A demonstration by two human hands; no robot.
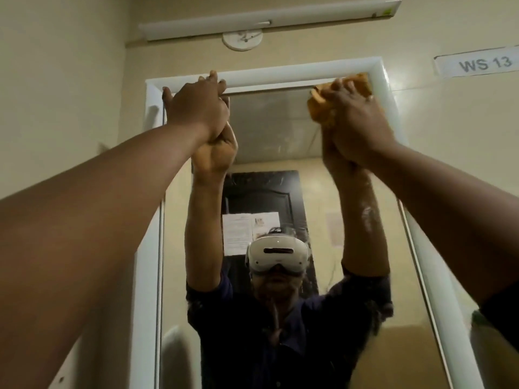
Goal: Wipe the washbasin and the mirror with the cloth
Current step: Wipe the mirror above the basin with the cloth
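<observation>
A tall mirror [275,130] in a white frame [280,71] hangs on the cream wall ahead. My right hand [356,119] is raised to the mirror's top right corner and presses a crumpled orange cloth [320,108] against the glass. My left hand [199,108] rests at the top left corner, its fingers hooked over the frame's upper edge, nothing held in it. The glass reflects both raised arms and a person wearing a white headset. The washbasin is out of view.
A white tube light [266,21] runs along the wall above the mirror, with a round white fitting [243,40] under it. A label reading WS 13 [486,64] is stuck to the wall at upper right. A dark door shows in the reflection.
</observation>
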